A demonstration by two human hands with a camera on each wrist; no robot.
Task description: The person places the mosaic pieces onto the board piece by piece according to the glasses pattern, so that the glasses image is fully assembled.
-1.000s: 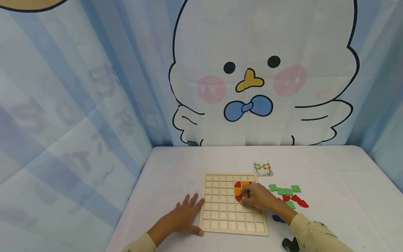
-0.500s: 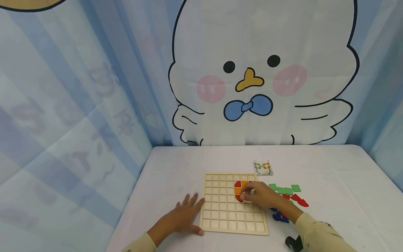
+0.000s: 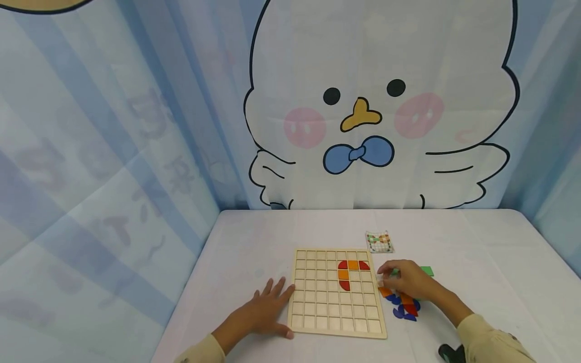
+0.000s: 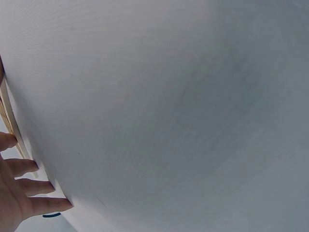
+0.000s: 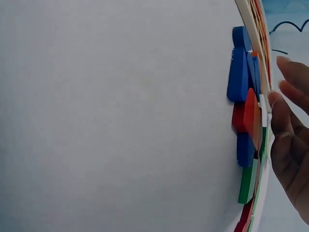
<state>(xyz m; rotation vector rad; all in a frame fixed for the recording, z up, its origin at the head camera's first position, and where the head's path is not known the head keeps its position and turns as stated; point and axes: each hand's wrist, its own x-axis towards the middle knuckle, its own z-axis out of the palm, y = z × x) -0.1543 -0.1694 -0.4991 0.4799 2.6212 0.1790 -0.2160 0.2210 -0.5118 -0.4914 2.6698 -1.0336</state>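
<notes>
In the head view, a square wooden grid board (image 3: 317,307) lies on the white table. Two orange squares (image 3: 353,264) and several red rounded pieces (image 3: 345,286) sit in cells toward its upper right. My left hand (image 3: 269,308) rests spread on the table, index finger and thumb at the board's left edge. Just right of the board, my right hand (image 3: 406,278) hovers over loose pieces, fingers loosely bent. I see nothing between its fingers in the right wrist view. Part of the pile, including green pieces (image 3: 426,271), is hidden beneath this hand.
Blue pieces (image 3: 399,312), red pieces (image 3: 412,308) and orange pieces (image 3: 385,292) lie right of the board. A small printed pattern card (image 3: 379,242) lies behind the board's right corner. A dark object (image 3: 450,353) shows by the right sleeve.
My right hand has left the board's coloured cells and moved right to the loose pieces, uncovering the red and orange pieces in the grid. The left hand has stayed put.
</notes>
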